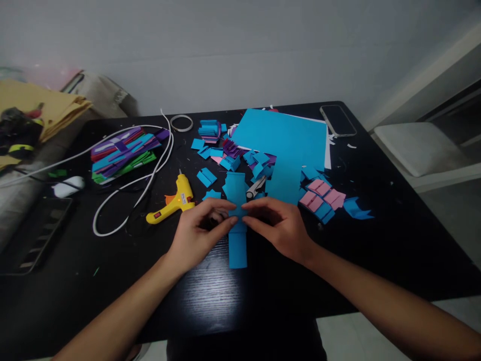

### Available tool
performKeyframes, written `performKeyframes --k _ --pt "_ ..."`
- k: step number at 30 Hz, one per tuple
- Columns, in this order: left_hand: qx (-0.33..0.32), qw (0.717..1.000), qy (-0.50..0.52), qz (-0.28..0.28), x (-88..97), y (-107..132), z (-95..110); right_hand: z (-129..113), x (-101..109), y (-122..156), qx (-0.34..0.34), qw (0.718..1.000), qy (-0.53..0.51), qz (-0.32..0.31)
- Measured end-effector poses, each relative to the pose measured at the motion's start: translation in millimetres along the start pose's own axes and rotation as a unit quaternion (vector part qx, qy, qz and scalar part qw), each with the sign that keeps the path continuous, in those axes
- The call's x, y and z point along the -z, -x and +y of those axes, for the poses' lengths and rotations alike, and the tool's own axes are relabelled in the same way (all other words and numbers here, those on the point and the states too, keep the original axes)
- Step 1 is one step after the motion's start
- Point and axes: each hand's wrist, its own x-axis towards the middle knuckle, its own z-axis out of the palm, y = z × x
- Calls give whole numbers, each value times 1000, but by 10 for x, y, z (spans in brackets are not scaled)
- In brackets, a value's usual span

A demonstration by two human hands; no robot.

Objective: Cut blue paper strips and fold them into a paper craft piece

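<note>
A long blue paper strip (pixel 237 249) lies lengthwise on the black table (pixel 394 240) in front of me. My left hand (pixel 197 235) and my right hand (pixel 280 228) meet over its middle, fingertips pinching the paper from both sides. The strip's far end (pixel 235 186) sticks out beyond my fingers. Scissors (pixel 255 188) lie just past my right hand. A yellow glue gun (pixel 175 203) rests to the left of my left hand.
Large blue sheets (pixel 285 138) and several small folded blue, purple and pink pieces (pixel 323 198) lie behind my hands. A stack of coloured strips (pixel 122 153), a white cable (pixel 128 200), a tape roll (pixel 181 122) and a phone (pixel 338 120) are also on the table.
</note>
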Motion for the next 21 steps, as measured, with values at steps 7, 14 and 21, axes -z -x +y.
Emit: performKeyframes --k 7,14,21 --pt "-48 998 -49 15 19 7 -28 15 14 8 15 998 44 33" --pt "-5 999 12 31 -3 -4 13 48 9 -27 -24 999 -35 7" --pt "48 987 150 -8 -41 -31 -45 69 3 -49 -46 997 -59 5"
